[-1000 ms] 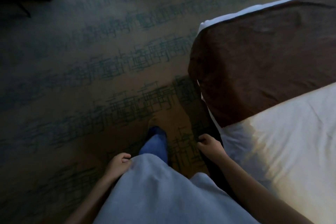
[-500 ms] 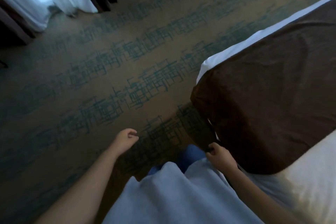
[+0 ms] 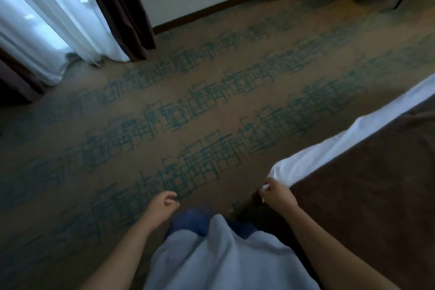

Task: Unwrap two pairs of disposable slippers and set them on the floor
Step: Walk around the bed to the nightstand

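left hand (image 3: pixel 162 205) loosely curled, empty | right hand (image 3: pixel 277 198) half-closed beside bed (image 3: pixel 367 195) corner | no slippers visible on floor (image 3: pixel 211 106) | risk: search takes long

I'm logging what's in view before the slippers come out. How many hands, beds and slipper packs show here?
Hands: 2, left hand and right hand, both empty and loosely curled
Beds: 1, bed
Slipper packs: 0
Total: 3
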Available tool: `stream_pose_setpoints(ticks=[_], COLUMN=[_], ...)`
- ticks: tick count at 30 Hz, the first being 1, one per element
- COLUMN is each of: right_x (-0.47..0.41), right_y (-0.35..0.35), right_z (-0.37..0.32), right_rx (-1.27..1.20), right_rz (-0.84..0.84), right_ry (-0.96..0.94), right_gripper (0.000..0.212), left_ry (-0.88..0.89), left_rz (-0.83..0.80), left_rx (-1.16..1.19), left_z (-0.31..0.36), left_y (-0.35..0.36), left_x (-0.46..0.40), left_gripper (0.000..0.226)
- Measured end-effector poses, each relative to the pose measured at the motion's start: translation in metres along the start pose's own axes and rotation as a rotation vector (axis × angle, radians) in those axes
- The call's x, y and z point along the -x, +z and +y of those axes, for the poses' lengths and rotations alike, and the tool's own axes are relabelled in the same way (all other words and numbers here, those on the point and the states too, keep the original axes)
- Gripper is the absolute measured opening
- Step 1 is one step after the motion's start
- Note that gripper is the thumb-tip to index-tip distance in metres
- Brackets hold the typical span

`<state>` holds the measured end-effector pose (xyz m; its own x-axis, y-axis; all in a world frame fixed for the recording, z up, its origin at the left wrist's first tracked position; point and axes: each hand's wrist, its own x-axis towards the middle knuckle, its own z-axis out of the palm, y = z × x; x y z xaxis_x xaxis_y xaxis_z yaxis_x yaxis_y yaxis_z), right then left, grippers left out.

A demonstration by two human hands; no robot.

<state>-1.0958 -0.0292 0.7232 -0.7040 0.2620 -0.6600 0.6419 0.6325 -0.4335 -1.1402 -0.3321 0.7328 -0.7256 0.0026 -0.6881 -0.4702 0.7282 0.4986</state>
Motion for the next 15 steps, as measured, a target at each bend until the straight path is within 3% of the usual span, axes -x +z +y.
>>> stream_pose_setpoints(ticks=[4,9,15], right_x=[-0.063,-0.136,-0.206], right_y=[-0.054,-0.091,-0.134], right_z=[-0.045,-0.07,-0.101], right_rx=[-0.019,-0.097,-0.207], right_rz=[0.015,0.045,0.08], right_ry=[-0.019,0.045,0.176], right_gripper=[0.041,0.036,0.036], left_ry=[-0.055,-0.089,0.005], left_rz=[0.066,-0.073,-0.076], left_rx=[0.06,0.028,-0.024], left_z=[0.033,0.073,0.198], left_y=[-0.015,-0.035,-0.093], left_x=[-0.048,-0.129,-0.267], left_gripper=[0.031,0.035,0.033])
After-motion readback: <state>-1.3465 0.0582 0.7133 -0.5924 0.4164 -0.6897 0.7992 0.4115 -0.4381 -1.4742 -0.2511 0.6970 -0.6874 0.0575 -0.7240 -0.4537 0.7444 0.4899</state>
